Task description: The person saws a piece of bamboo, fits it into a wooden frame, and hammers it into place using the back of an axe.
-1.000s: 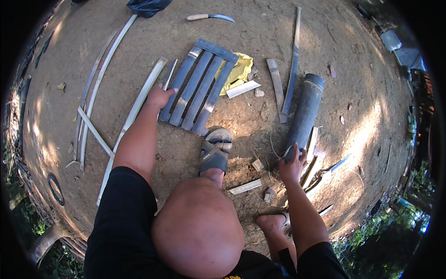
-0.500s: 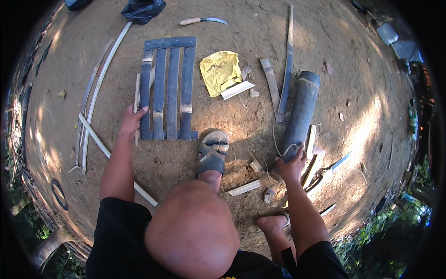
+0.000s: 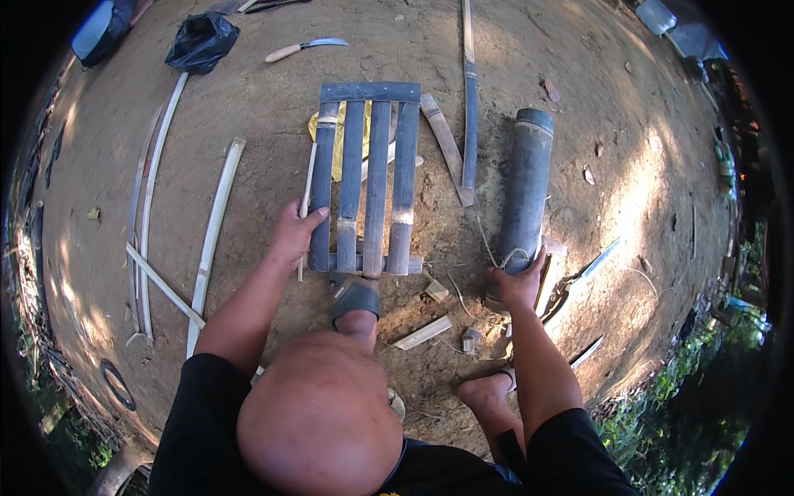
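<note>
My left hand [image 3: 296,236] is closed on the left edge of a slatted bamboo frame [image 3: 375,186], with dark upright slats joined by a crosspiece at top and bottom. A thin pale stick [image 3: 309,175] runs beside that edge, by my fingers. The frame covers part of a yellow sheet [image 3: 313,126] and the front of my sandal [image 3: 357,299]. To the right, my right hand [image 3: 521,285] grips the near end of a thick dark bamboo tube [image 3: 527,178], my fingertips partly hidden. A thin cord [image 3: 483,236] loops at that end of the tube.
Long bamboo strips [image 3: 217,215] lie at left, another strip [image 3: 470,107] at far right-centre. A curved knife [image 3: 285,54] and black plastic bag [image 3: 203,41] lie far off. A long blade [image 3: 597,260] and a shorter blade [image 3: 586,353] lie right. Bamboo offcuts [image 3: 422,332] lie nearer.
My left hand has carried the frame rightward, over the yellow sheet and my sandal, uncovering a long pale strip at left. My right hand stays on the tube. The view has shifted somewhat.
</note>
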`<state>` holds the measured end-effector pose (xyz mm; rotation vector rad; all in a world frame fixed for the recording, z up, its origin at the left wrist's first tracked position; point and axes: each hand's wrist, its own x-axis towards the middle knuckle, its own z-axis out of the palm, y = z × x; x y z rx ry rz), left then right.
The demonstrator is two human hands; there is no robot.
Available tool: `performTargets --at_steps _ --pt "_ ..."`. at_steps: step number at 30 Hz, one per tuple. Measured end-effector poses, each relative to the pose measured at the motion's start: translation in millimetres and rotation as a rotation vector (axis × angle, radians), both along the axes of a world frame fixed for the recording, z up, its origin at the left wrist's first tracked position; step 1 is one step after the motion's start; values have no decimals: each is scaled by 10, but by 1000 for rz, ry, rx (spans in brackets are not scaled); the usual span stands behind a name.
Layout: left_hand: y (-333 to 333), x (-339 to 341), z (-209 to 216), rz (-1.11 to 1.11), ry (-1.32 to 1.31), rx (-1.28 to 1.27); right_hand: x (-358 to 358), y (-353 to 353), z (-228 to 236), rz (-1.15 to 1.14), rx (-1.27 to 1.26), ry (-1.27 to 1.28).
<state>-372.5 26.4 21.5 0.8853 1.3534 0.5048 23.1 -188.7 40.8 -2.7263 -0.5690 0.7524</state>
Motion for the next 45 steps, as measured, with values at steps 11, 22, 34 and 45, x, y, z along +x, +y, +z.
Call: performTargets --at_steps 11,22,34,45 --pt "0 290 74 75 50 46 -190 1276 -82 633 31 -203" --pt "45 384 161 97 97 -8 -191 1918 -473 683 -52 -77" --pt "74 937 -115 -86 100 -114 608 1694 -513 619 80 -460" --pt "59 1394 -567 -249 141 -48 -507 345 -459 368 278 137"
